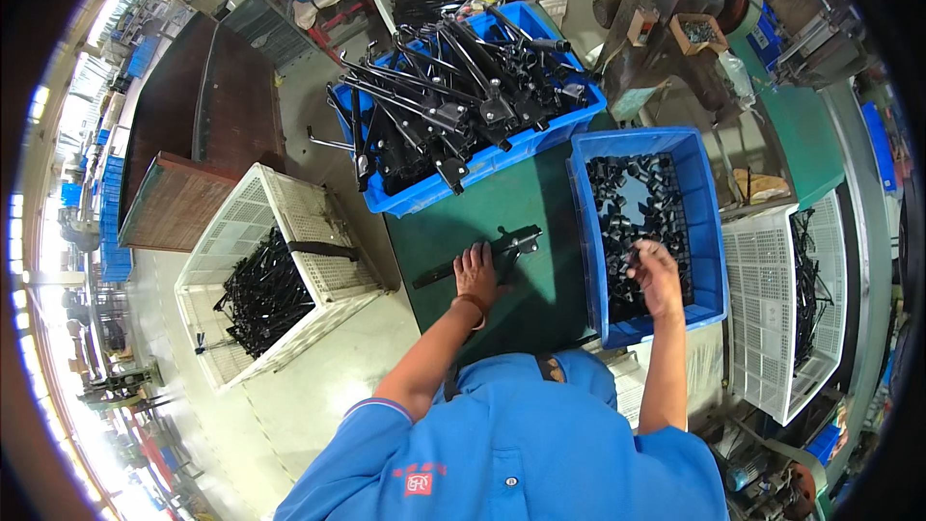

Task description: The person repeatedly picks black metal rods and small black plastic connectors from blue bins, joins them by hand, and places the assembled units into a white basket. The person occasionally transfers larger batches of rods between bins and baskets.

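A black metal bar with a bracket-like fitting at its right end (pixel 524 240) lies slantwise on the green tabletop (pixel 550 188). My left hand (pixel 476 275) rests on the middle of it, fingers stretched across and thumb apart, hiding that stretch. My right hand (pixel 660 282) is over the right-hand blue bin (pixel 712 232), which holds many small black pieces (pixel 617 195). Its fingers are curled together in a pinch. Something small and dark shows at the fingertips, too small to name.
Behind the tabletop, a large blue crate (pixel 424 195) is heaped with black rod-and-bracket assemblies (pixel 453 87), some jutting over its rim. White crates of black rods stand at left (pixel 333 207) and right (pixel 757 299). A rusty machine (pixel 675 10) occupies the far right.
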`<state>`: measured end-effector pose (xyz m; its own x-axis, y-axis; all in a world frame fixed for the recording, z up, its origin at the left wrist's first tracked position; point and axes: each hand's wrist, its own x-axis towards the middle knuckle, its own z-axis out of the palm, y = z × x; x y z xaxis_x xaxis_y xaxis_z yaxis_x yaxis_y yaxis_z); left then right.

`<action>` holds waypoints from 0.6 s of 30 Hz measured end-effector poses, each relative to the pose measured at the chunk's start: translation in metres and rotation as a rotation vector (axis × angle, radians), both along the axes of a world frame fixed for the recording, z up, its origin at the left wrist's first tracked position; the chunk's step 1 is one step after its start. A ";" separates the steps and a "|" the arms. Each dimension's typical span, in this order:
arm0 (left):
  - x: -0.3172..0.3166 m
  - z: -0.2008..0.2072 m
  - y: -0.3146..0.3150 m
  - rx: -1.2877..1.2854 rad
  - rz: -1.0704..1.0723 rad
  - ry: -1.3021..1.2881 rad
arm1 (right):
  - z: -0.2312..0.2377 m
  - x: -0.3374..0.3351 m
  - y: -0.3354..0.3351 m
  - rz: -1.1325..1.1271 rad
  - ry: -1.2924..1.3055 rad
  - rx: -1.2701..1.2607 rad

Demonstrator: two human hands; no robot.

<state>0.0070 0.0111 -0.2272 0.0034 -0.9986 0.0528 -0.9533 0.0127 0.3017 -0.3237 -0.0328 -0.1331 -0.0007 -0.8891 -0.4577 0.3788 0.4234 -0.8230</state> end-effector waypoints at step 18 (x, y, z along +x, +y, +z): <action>0.128 0.215 0.018 -0.158 -0.151 2.266 | 0.083 0.136 0.051 0.407 0.174 -0.359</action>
